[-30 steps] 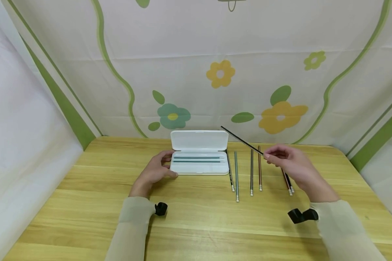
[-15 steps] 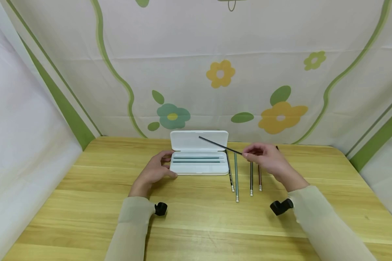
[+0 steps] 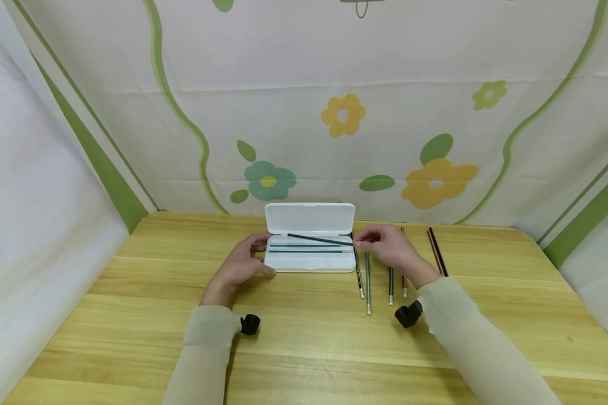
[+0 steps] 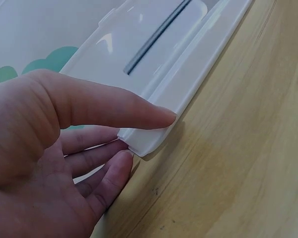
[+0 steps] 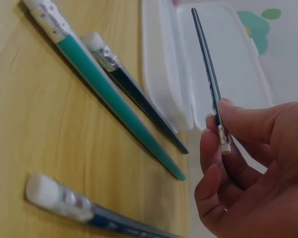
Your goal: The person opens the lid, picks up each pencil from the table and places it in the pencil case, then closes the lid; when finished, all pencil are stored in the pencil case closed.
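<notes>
My right hand (image 3: 387,244) pinches a dark pencil (image 5: 207,59) near its white eraser end, between thumb and fingers. Its other end points left, over the rear part of a white pencil case (image 3: 309,263) whose lid (image 3: 309,218) stands raised at the back. Two green pencils (image 3: 304,251) lie lengthwise inside the case. At the case's left end my left hand (image 3: 240,261) holds it, the thumb (image 4: 149,116) along the front wall and the other fingers curled at the end and behind. In the left wrist view no pencil is in this hand.
Right of the case, on the wooden table (image 3: 314,349), lie a dark pencil (image 3: 358,275), a green pencil (image 3: 367,281), another dark pencil (image 3: 390,289) and a reddish pencil (image 3: 404,287). Farther right lie a black pencil (image 3: 439,253) and a reddish one side by side. A patterned curtain (image 3: 294,67) hangs behind.
My right hand has moved left and a little down with the dark pencil, from above the right-hand pencils to the case's right end. The left hand and the case stay in place.
</notes>
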`<state>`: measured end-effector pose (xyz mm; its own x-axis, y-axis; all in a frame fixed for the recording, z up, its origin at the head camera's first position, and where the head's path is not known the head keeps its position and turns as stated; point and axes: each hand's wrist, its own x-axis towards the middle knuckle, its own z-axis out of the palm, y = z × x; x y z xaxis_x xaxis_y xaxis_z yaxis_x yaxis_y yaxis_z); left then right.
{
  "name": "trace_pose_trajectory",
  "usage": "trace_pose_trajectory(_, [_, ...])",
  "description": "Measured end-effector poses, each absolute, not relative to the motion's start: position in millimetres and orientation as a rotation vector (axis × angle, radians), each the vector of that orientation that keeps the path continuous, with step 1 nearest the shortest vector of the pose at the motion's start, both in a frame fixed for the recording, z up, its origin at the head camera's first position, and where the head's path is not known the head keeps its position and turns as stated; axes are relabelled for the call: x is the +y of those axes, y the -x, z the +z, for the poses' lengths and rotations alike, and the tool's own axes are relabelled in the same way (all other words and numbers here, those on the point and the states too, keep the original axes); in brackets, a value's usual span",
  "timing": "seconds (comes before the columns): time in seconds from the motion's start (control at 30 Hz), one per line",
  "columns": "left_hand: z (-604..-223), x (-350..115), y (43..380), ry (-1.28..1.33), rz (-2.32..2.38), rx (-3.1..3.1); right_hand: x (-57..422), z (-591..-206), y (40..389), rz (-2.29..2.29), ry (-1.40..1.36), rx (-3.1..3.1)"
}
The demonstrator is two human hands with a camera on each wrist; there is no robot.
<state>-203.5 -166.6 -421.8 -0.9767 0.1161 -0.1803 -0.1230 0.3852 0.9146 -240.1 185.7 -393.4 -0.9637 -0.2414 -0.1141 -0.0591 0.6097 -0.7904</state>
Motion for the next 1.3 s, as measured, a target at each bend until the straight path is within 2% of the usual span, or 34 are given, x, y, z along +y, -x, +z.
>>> trace_pose_trajectory(1.0, [-421,-168,203,-0.011,1.623,2.437,153,-412,254,-1.120,0.349,2.805])
trace_pose_trajectory(1.3, [-421,-168,205,-0.006,1.633,2.429,147,-416,254,-1.197,0.362,2.793])
